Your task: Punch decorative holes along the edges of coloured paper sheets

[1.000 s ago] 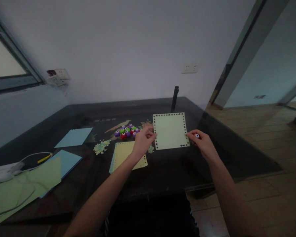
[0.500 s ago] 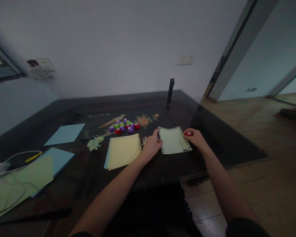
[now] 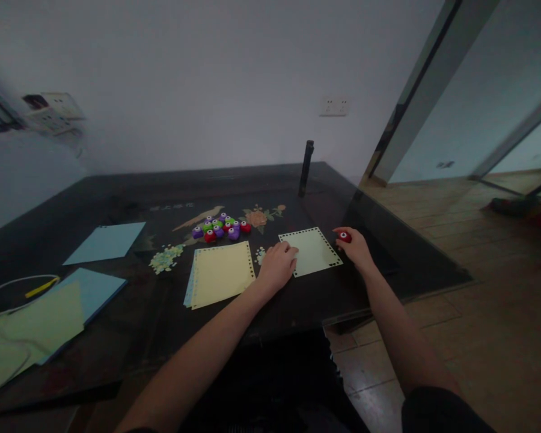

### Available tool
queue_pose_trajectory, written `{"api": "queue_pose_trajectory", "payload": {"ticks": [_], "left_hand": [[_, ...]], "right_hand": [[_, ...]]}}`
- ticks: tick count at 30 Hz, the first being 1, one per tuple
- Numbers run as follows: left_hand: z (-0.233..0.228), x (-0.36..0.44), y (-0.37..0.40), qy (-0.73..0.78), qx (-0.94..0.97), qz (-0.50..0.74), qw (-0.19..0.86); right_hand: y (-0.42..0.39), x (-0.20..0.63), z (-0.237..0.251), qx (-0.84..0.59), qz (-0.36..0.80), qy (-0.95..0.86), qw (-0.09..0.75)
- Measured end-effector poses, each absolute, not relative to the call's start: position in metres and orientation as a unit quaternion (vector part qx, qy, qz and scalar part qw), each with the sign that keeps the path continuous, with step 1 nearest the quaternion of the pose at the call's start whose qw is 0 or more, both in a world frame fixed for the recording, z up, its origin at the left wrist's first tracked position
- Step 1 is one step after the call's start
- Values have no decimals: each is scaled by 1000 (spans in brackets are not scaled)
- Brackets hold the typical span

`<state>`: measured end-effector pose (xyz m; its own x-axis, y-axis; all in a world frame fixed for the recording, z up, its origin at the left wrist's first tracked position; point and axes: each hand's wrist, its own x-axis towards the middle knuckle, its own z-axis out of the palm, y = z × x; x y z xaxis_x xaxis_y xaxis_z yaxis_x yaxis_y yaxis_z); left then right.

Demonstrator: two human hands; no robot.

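At the near left of the table, green sheets are laid over a blue stack, and a white cable with a yellow strip is seen beside them. Toward the middle, a yellow sheet, pierced along its right edge, is laid on blue paper, which is left showing at the left side. To the right of it, the left hand is rested on the left edge of a pale green sheet; whether its fingers are pressed together cannot be told. This sheet is lying flat between the 2 hands, with holes cut along its left, far and right edges and a few more at the near right corner. Just beyond its right edge, a red punch is pinched between the thumb and fingers of the right hand. Farther off on the left, paper bits are heaped, and 1 blue sheet is placed left of them. Red, purple and green punches are clustered near a printed rose. At the far right, a black post is stood upright before the wall, where a socket is mounted.
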<state>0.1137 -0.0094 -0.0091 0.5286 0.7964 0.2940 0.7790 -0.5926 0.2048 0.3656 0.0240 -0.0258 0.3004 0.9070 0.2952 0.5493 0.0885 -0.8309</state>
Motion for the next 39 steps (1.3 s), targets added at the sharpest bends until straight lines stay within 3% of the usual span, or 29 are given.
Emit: {"api": "queue_pose_trajectory", "payload": {"ticks": [4, 7, 15, 21, 28, 32, 37, 39], "left_hand": [[-13, 114, -16, 406, 891, 199, 45], [-18, 114, -18, 405, 894, 185, 54], [-25, 113, -13, 389, 905, 150, 78], [-26, 113, -10, 385, 906, 158, 78], [-24, 114, -12, 395, 898, 167, 97], [-8, 113, -17, 393, 889, 206, 116], [45, 85, -27, 328, 866, 297, 233], [63, 58, -23, 326, 856, 334, 224]], "right_hand": [[27, 359, -15, -562, 299, -516, 573], [38, 348, 0, -522, 308, -537, 587], [117, 316, 2, -574, 99, -679, 447], [152, 304, -30, -636, 79, -678, 361], [152, 308, -40, -634, 55, -696, 332], [146, 313, -31, -622, 44, -693, 363], [116, 322, 5, -581, 48, -685, 438], [95, 316, 24, -548, 61, -694, 463]]}}
